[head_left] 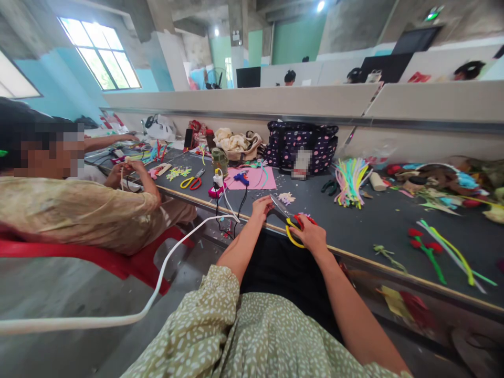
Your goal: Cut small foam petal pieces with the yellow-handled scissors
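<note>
Over the table's front edge, my right hand [314, 234] grips a pair of scissors [292, 231] with red and yellow handles. The blades point up and to the left, toward my left hand [261, 208]. My left hand is pinched close to the blade tips; whatever is between its fingers is too small to make out. Just beyond the blades lies a little heap of pale cut scraps [286, 198]. A blue glue gun [241, 178] rests on a pink sheet [268, 178] farther back.
A white cable [167, 262] crosses at my left, near a power strip [216, 190]. Another pair of scissors [191, 181] lies beyond it. Pipe cleaners [350, 181], a red flower with a green stem [431, 254] and black pliers [328, 187] are rightward. A co-worker [79, 210] sits left.
</note>
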Demonstrator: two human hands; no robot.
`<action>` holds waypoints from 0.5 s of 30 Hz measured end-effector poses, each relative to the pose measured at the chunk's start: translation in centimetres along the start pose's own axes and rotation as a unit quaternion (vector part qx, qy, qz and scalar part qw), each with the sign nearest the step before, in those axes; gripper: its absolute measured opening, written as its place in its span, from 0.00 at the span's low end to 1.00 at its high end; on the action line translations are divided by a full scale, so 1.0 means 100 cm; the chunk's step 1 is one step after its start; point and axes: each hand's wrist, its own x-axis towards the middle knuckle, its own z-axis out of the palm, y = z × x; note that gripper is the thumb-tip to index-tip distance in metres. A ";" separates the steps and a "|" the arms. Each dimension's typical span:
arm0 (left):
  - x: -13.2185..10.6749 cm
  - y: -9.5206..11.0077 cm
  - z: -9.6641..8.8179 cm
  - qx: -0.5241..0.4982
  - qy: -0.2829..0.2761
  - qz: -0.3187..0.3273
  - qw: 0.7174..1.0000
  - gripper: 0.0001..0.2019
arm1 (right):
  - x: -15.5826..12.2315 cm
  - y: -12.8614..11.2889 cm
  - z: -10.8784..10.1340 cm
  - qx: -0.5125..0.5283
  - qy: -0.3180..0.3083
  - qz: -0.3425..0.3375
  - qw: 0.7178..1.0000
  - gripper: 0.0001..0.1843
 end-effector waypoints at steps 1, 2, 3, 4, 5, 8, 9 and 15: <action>0.000 0.000 0.000 0.000 0.001 0.000 1.000 0.12 | 0.000 0.000 0.000 0.000 0.000 0.001 1.000 0.30; 0.000 0.000 0.000 0.000 0.002 0.000 1.000 0.12 | 0.000 0.000 0.000 0.000 0.001 0.001 1.000 0.29; 0.000 -0.001 -0.001 -0.001 0.003 -0.001 1.000 0.12 | 0.001 0.000 0.001 0.001 0.003 0.001 1.000 0.29; 0.000 -0.001 -0.001 -0.001 0.003 -0.001 1.000 0.12 | 0.001 0.000 0.001 0.002 0.004 0.000 1.000 0.29; 0.000 -0.001 -0.001 -0.001 0.002 0.000 1.000 0.12 | 0.001 0.001 0.001 0.003 0.005 -0.001 1.000 0.29; -0.001 0.000 -0.001 0.003 0.000 0.001 1.000 0.12 | 0.002 0.002 0.002 0.007 0.002 -0.004 1.000 0.29; -0.001 0.000 0.000 0.004 0.001 0.002 1.000 0.12 | 0.002 0.002 0.003 0.009 0.002 -0.005 1.000 0.29; -0.004 0.004 0.001 0.008 0.001 -0.008 1.000 0.11 | 0.002 0.005 0.006 0.029 0.023 -0.013 0.999 0.29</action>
